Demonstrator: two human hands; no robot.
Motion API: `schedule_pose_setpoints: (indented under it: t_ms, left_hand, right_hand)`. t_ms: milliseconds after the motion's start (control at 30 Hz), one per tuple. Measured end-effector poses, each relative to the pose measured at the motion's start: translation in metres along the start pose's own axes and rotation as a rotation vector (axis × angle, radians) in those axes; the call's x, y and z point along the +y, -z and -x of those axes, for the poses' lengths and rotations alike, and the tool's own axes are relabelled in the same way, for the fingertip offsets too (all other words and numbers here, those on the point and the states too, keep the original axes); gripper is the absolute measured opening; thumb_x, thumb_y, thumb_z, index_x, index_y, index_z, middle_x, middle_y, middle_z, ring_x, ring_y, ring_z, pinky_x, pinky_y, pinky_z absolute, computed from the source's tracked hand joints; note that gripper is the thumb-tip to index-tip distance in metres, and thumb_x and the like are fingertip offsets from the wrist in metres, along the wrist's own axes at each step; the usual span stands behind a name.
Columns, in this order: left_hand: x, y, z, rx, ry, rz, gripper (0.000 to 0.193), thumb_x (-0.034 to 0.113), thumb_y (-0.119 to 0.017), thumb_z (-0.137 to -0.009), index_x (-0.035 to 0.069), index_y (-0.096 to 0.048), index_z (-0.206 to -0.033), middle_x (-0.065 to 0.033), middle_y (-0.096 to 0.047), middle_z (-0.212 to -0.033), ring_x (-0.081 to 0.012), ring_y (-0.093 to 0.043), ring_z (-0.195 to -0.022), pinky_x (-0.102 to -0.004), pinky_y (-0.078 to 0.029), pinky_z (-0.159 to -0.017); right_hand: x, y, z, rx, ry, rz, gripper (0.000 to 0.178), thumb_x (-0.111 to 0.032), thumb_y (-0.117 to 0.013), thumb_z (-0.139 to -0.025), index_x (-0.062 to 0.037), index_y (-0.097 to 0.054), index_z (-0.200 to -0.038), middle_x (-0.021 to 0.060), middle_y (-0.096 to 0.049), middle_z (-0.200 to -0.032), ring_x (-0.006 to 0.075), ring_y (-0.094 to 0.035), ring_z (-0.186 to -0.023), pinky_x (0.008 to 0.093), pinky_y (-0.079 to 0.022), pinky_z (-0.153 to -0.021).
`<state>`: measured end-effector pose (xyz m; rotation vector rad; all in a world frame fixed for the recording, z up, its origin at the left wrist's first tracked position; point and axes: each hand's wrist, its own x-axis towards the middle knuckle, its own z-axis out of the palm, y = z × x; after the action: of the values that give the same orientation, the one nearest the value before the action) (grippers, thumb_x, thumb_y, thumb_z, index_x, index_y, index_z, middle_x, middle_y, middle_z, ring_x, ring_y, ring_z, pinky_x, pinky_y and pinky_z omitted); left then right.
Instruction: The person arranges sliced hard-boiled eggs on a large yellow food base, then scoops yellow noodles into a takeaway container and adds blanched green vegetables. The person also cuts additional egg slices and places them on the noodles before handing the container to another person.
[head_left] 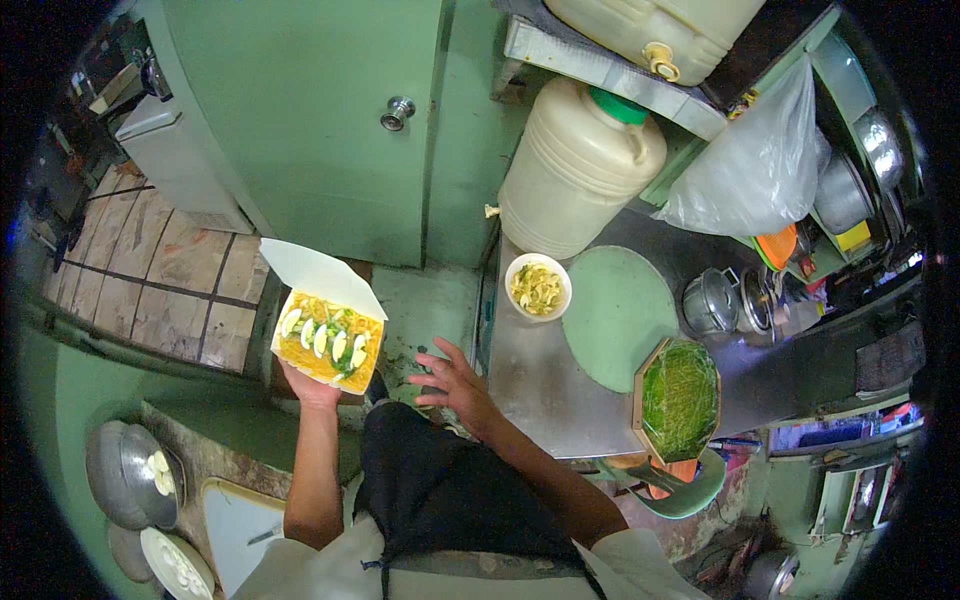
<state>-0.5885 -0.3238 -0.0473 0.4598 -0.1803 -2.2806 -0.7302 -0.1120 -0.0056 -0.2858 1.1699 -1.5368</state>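
Observation:
On my left hand (312,386) rests an open white takeout box (322,272), its lid folded back at the far side. Yellow noodles (305,362) fill it, topped with a row of egg slices (320,341) and chopped green onion. The fingers beneath the box are mostly hidden. My right hand (455,388) hangs in the air to the right of the box, fingers spread and holding nothing. Nearest to it is the metal table, where a white bowl (538,287) of yellowish shredded food stands. An octagonal tray (680,400) lined with green leaf sits farther right.
A round green board (620,315) lies on the metal table (530,400). Behind it stand a large beige water container (583,165) and metal pots (711,302). At left are a metal pan (125,470) with eggs, a white bowl (178,565) and a white cutting board (235,530) with a knife.

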Motion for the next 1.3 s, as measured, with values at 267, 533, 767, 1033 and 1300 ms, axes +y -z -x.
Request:
schedule_pose_setpoints:
  t_ms: [267, 533, 767, 1033, 1300]
  left_hand:
    - [0.045, 0.009, -0.093, -0.194, 0.092, 0.02, 0.067, 0.055, -0.041, -0.091, 0.01, -0.04, -0.141, -0.0139, -0.045, -0.141, -0.0349, -0.044, -0.128, -0.053, -0.034, -0.108]
    - [0.157, 0.008, -0.175, 0.071, -0.126, 0.101, 0.068, 0.062, -0.034, -0.089, 0.011, -0.05, -0.131, -0.013, -0.055, -0.131, -0.0342, -0.053, -0.119, -0.0499, -0.04, -0.104]
    - [0.313, 0.028, -0.212, 0.254, -0.41, 0.03, 0.062, 0.052, -0.029, -0.093, 0.008, -0.05, -0.131, -0.0136, -0.056, -0.13, -0.0335, -0.053, -0.119, -0.0474, -0.041, -0.104]
    - [0.425, 0.059, -0.136, 0.42, -0.498, -0.211, 0.072, 0.06, -0.026, -0.096, 0.003, -0.044, -0.136, -0.0169, -0.053, -0.133, -0.0299, -0.055, -0.117, -0.0454, -0.043, -0.099]
    - [0.333, 0.18, -0.021, 0.892, -0.687, 0.016, 0.067, 0.058, -0.035, -0.095, 0.001, -0.049, -0.127, -0.0157, -0.06, -0.121, -0.0335, -0.06, -0.105, -0.0438, -0.05, -0.085]
  right_hand:
    - [-0.001, -0.058, -0.15, 0.059, 0.0, -0.104, 0.065, -0.041, -0.052, -0.095, -0.0116, -0.023, -0.146, 0.0138, -0.046, -0.136, 0.0259, -0.053, -0.12, 0.0422, -0.05, -0.092]
    - [0.013, -0.19, -0.314, 0.051, 0.034, -0.278, 0.048, -0.04, -0.047, -0.098, -0.0068, -0.042, -0.132, 0.0111, -0.054, -0.124, 0.0245, -0.057, -0.111, 0.0388, -0.047, -0.096]
    - [0.012, -0.322, -0.436, -0.226, -0.078, -0.246, 0.051, -0.045, -0.04, -0.099, -0.0067, -0.041, -0.134, 0.0129, -0.051, -0.129, 0.0287, -0.056, -0.114, 0.0411, -0.047, -0.097]
    - [0.026, -0.499, -0.539, -0.585, -0.308, -0.171, 0.058, -0.048, -0.036, -0.1, 0.001, -0.048, -0.129, 0.0138, -0.056, -0.129, 0.025, -0.057, -0.115, 0.0395, -0.047, -0.098]
    - [0.107, -0.707, -0.634, -0.696, -0.484, -0.044, 0.051, -0.048, -0.046, -0.097, -0.0075, -0.047, -0.128, 0.0085, -0.057, -0.123, 0.0227, -0.06, -0.108, 0.0369, -0.051, -0.09]
